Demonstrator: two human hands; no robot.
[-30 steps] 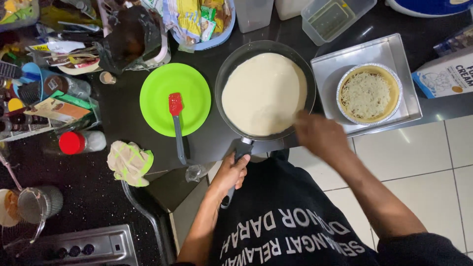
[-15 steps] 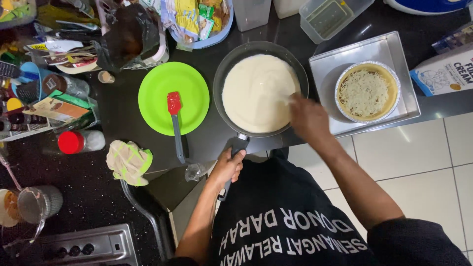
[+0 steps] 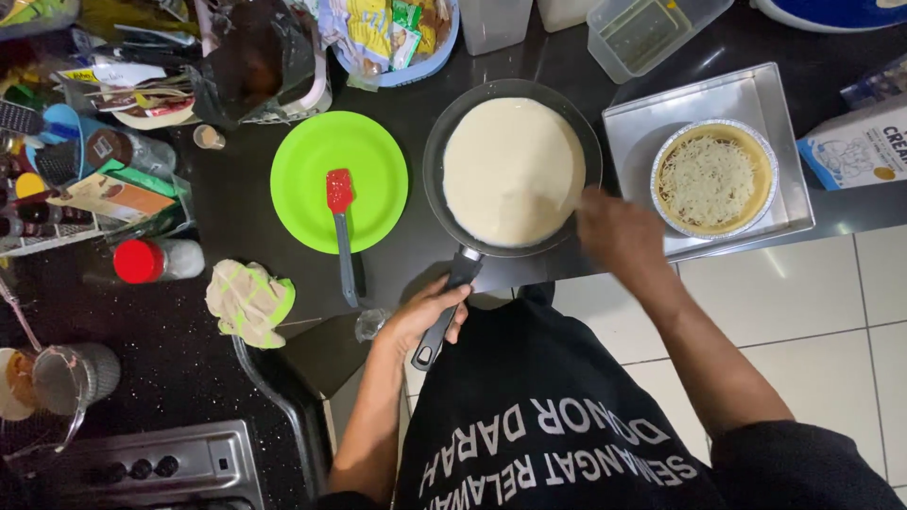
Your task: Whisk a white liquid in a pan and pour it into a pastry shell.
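Black T-shirt, white printed lettering across front, short sleeves, forearms bare.

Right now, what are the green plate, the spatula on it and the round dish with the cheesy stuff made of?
The green plate looks like plastic: bright, even colour and a dull shine. The spatula seems to have a soft red silicone head and a grey handle, likely plastic or metal. The round dish looks like thin foil, silvery with a crimped rim. It sits in a brushed metal tray.
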